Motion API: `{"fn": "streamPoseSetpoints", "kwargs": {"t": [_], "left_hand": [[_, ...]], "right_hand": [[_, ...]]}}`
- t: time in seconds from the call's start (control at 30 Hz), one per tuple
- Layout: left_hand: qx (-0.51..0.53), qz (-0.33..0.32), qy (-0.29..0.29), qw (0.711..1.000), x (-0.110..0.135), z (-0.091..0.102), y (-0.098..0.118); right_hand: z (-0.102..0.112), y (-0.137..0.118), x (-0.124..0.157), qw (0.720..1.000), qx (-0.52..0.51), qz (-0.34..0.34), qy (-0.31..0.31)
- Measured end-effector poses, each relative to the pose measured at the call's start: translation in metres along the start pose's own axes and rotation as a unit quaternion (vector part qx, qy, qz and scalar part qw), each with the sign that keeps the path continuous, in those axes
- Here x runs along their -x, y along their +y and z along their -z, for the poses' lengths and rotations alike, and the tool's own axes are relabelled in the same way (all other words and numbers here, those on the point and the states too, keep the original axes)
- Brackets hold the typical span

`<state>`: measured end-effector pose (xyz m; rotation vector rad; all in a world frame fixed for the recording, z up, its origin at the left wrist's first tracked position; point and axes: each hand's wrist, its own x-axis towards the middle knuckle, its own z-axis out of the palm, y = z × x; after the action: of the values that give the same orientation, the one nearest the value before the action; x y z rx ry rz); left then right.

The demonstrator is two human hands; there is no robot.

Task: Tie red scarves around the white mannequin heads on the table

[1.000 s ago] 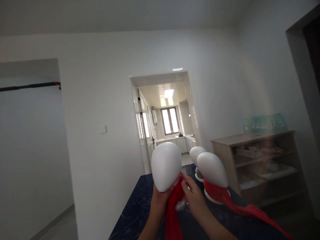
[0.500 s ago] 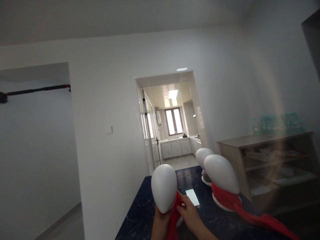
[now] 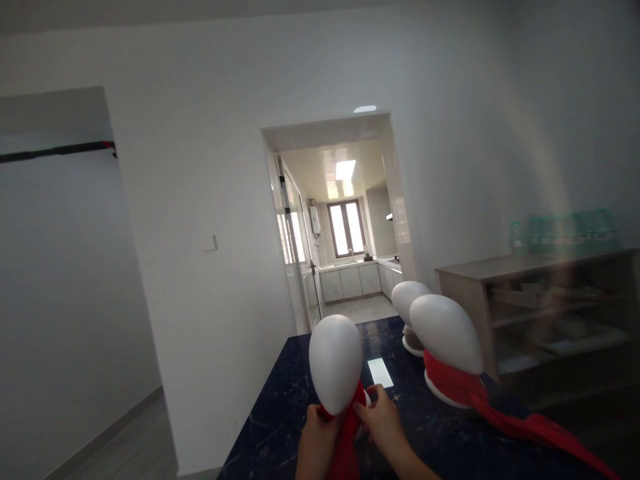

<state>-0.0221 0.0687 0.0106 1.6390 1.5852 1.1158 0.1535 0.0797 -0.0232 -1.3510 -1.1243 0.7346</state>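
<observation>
A smooth white mannequin head (image 3: 336,360) stands upright at the near edge of the view, with a red scarf (image 3: 346,447) around its neck. My left hand (image 3: 319,432) is closed on the scarf at the left side of the neck, its fingertips partly hidden under the head. On the right side, my right hand (image 3: 381,415) pinches the scarf between thumb and fingers. The scarf's loose part hangs down between my wrists. To the right stands another white mannequin head (image 3: 447,333) with a red scarf (image 3: 453,385) wrapped round its neck, one long end trailing right.
Behind that one is a third white mannequin head (image 3: 407,301). All stand on a dark blue marbled table (image 3: 273,393). A wooden shelf unit (image 3: 465,273) at the right carries a green-tinted pack of bottles (image 3: 575,232). Beyond the table, a doorway shows a kitchen (image 3: 350,280).
The view has tilted downward a little. My left hand has come up beside the neck onto the scarf, while my right hand stays at the scarf on the right side.
</observation>
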Motion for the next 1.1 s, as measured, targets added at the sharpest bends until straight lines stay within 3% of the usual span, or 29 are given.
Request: {"fn": "streamPoseSetpoints", "kwargs": {"t": [0.23,0.67,0.83,0.93,1.1], "left_hand": [[0.021,-0.046,-0.026,0.998,0.003,0.003,-0.002],[0.108,-0.051,-0.072,0.990,0.002,-0.003,0.006],[0.189,-0.027,-0.101,0.976,0.003,-0.005,0.004],[0.180,-0.017,-0.076,0.980,0.002,-0.003,0.004],[0.233,0.019,-0.077,0.969,-0.001,0.001,0.002]], "right_hand": [[-0.008,-0.003,0.003,0.998,-0.042,-0.036,-0.016],[-0.014,-0.004,0.006,0.997,-0.049,-0.051,-0.021],[-0.014,0.006,0.001,0.993,-0.115,-0.041,0.006],[-0.008,0.009,-0.005,0.976,-0.206,-0.061,0.030],[0.012,0.007,-0.017,0.937,-0.309,-0.159,0.028]]}}
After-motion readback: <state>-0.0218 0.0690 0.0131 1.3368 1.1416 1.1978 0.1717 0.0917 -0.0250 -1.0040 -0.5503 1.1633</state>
